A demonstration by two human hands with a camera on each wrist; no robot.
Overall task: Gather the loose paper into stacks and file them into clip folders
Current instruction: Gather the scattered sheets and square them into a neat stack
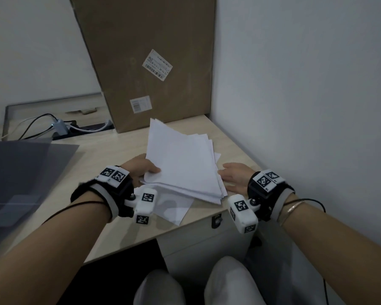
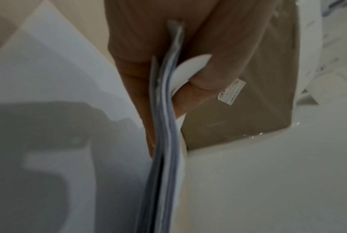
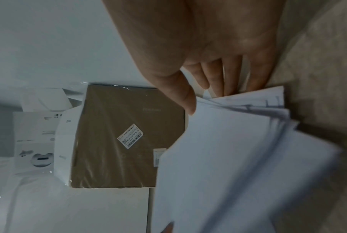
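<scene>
A loose stack of white paper (image 1: 183, 164) is tilted up off the light wooden desk (image 1: 110, 155), its sheets fanned out of line. My left hand (image 1: 141, 170) pinches the stack's near left corner, thumb on top and fingers underneath; in the left wrist view the thumb (image 2: 206, 78) presses the stack's edge (image 2: 166, 126). My right hand (image 1: 231, 176) lies with straight fingers (image 3: 218, 74) against the right edge of the stack (image 3: 238, 157). One single sheet (image 1: 174, 209) lies flat on the desk below the stack. A dark translucent clip folder (image 1: 20, 172) lies at the left.
A tall cardboard box (image 1: 145, 62) leans in the corner right behind the paper. Cables and a grey adapter (image 1: 59, 126) sit at the back left. The wall (image 1: 295, 106) closes in the right side. A white drawer unit (image 1: 207, 243) stands under the desk's front edge.
</scene>
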